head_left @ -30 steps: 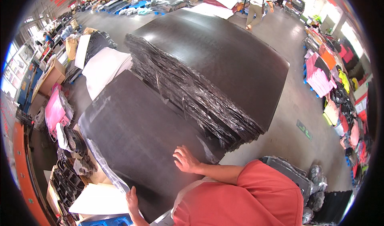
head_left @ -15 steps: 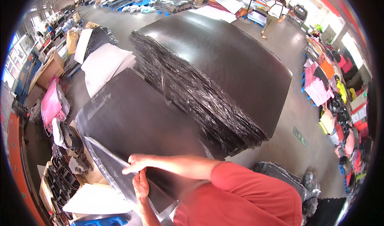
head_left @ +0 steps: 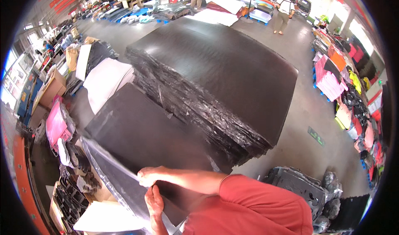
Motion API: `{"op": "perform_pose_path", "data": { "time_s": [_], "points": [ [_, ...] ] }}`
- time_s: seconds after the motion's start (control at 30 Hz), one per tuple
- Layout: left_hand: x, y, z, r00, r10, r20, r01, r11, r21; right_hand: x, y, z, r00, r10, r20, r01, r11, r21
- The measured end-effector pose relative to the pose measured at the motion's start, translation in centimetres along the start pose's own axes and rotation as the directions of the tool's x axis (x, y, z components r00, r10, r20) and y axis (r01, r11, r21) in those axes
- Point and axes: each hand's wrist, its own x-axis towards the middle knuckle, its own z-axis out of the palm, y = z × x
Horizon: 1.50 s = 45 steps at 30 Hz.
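My left hand [head_left: 154, 201], its grip unclear, sits just below my right hand [head_left: 150, 176], which pinches the lifted edge of a black sheet [head_left: 141, 129] spreading toward twelve o'clock. Beyond: a thick black stack [head_left: 232, 68] at one o'clock, white sheets [head_left: 107, 82] at eleven.

"Left hand [head_left: 154, 201] and right hand [head_left: 150, 176]: how many is that?"
"Two."
"Tall black-sheet stacks [head_left: 220, 64]?"
"One."
"Green floor signs [head_left: 316, 136]?"
"One."
"And people in white tops [head_left: 286, 6]?"
"Just one."
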Motion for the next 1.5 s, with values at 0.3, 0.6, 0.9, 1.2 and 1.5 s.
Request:
{"op": "perform_pose_path", "data": {
  "time_s": [0.3,0.6,0.9,1.2,1.5],
  "points": [
    [-2.5,7.9,6.8,0.852,0.372,0.368,-0.415,0.909,0.041,-20.1,2.0,-4.9,0.950,0.206,-0.235,-0.142,0.955,0.260],
    [-3.6,7.3,4.1,0.926,0.241,0.289,-0.068,0.863,-0.501,-25.6,1.8,-4.2,0.890,0.112,-0.441,-0.114,0.993,0.021],
    [-2.9,-9.2,3.4,0.964,-0.217,0.151,0.264,0.793,-0.549,-25.1,-5.1,-3.2,0.814,-0.012,-0.580,-0.047,0.995,-0.087],
    [1.2,-9.7,5.0,0.937,-0.128,0.324,0.337,0.569,-0.750,-31.0,-19.1,-1.5,0.710,0.358,-0.606,-0.402,0.913,0.069],
    [3.6,-4.5,14.2,0.750,0.042,0.660,0.660,0.019,-0.751,-36.7,-31.7,-1.0,0.830,0.015,-0.557,0.090,0.983,0.159]
  ]
}}
